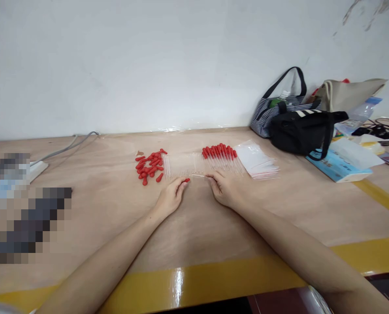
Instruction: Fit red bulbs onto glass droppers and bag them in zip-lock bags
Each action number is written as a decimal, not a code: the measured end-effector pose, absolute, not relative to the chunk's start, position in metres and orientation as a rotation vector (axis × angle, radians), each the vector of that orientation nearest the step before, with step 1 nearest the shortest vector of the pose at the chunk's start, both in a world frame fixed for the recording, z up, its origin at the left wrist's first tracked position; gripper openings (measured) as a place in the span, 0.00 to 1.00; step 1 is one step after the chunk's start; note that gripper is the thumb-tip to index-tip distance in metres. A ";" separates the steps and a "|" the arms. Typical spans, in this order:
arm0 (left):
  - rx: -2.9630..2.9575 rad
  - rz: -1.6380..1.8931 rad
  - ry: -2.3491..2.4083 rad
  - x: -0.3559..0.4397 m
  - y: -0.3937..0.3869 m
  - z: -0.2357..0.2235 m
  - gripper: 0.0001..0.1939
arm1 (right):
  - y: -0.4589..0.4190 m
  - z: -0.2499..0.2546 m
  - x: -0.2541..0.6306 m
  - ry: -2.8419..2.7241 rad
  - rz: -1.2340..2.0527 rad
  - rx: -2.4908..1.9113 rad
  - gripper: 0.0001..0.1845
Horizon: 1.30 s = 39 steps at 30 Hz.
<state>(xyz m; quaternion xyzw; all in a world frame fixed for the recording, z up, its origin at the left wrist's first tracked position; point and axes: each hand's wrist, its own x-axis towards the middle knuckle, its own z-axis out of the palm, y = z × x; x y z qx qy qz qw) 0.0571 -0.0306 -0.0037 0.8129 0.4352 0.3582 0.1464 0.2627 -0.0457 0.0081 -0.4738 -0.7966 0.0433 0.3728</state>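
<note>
My left hand (170, 197) rests on the wooden table (194, 226) and pinches a small red rubber bulb (187, 179) at its fingertips. My right hand (225, 189) pinches a thin clear glass tube (199, 175) that points at the bulb. Just beyond my left hand lies a loose heap of red bulbs (150, 166). A row of bare clear tubes (181, 165) lies in the middle, and a row of tubes with red bulbs fitted (221, 156) lies beyond my right hand.
A stack of small clear plastic bags (258, 161) lies right of the tubes. Further right are a striped bag (274, 111), a black bag (303, 131), a blue book (336, 170) and cables. A grey cable (66, 148) and a blurred patch sit at left. Yellow tape edges the table.
</note>
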 end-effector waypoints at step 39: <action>2.955 0.971 1.104 0.043 -0.028 0.000 0.08 | -0.035 -0.006 0.274 -2.336 -0.081 -1.049 0.12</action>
